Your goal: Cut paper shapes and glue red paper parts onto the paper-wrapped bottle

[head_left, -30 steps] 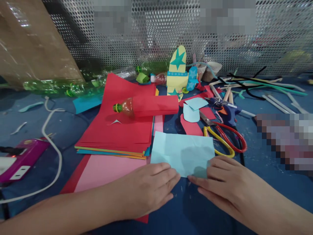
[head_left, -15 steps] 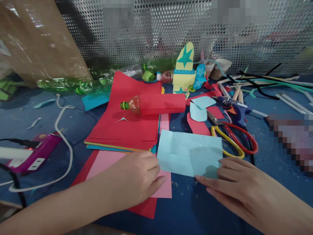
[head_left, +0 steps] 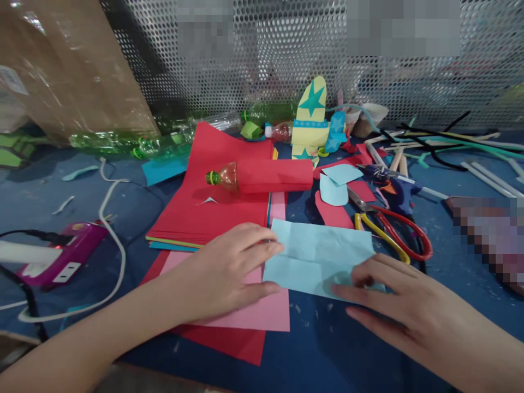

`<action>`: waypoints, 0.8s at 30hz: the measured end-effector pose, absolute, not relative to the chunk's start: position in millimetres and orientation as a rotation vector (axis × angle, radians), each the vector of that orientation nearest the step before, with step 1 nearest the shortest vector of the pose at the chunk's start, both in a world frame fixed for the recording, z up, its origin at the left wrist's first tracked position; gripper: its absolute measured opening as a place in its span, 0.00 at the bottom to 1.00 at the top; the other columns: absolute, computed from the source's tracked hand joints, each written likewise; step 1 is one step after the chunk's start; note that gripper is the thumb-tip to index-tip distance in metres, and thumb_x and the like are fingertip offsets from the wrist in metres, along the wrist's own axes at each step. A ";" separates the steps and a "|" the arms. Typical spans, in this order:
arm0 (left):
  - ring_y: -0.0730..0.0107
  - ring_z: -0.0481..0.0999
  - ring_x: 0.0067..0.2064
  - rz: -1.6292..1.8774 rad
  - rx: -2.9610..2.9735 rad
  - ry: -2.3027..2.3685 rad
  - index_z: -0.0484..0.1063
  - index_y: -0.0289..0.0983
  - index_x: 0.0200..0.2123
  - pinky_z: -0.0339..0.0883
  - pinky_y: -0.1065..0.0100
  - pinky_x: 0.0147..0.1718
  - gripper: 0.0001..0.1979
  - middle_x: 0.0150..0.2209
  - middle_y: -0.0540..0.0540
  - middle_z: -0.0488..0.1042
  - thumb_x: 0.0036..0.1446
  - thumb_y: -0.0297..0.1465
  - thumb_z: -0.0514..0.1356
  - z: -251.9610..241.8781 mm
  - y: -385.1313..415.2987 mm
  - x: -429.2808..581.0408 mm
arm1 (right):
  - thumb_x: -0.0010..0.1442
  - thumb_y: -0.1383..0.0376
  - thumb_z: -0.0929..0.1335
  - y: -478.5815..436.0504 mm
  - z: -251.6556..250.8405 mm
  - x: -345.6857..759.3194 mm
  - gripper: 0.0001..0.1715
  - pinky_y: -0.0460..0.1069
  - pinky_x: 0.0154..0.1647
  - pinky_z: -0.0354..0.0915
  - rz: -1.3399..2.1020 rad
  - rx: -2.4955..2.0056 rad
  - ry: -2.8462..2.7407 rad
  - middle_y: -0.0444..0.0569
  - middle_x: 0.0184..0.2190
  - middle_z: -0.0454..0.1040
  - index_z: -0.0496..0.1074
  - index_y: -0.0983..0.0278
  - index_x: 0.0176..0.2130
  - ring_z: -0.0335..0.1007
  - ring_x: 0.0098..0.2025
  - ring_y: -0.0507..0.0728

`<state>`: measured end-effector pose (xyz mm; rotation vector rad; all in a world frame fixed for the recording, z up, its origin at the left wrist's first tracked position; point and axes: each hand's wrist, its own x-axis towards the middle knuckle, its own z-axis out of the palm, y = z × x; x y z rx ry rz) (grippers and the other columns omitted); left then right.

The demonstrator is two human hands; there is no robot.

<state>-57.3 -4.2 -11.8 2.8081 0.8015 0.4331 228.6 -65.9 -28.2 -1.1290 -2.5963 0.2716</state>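
A creased sheet of light blue paper lies flat on the table in front of me. At its left edge is my left hand, thumb and fingers apart and the fingertips just over the paper. My right hand hovers at the lower right corner with bent, spread fingers; whether they touch the sheet I cannot tell. Pink paper lies under my left hand. Beyond it, a plastic bottle wrapped in red paper rests on a stack of red sheets.
Scissors with red and yellow handles and a blue glue gun lie at the right. A yellow paper rocket shape stands behind. On the left are a purple power strip and a white cord.
My left hand has lifted and shifted forward along the paper's left edge, its fingers opening. My right hand's fingers have risen and bent over the corner. The view has shifted slightly.
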 end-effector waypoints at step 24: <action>0.70 0.74 0.43 0.672 2.189 0.829 0.68 0.44 0.49 0.69 0.69 0.40 0.19 0.43 0.50 0.74 0.54 0.27 0.64 -30.1 -13.0 -39.0 | 0.62 0.60 0.66 -66.5 -26.8 218.8 0.05 0.41 0.18 0.68 0.226 -1.323 -2.075 0.43 0.29 0.77 0.67 0.58 0.40 0.76 0.26 0.52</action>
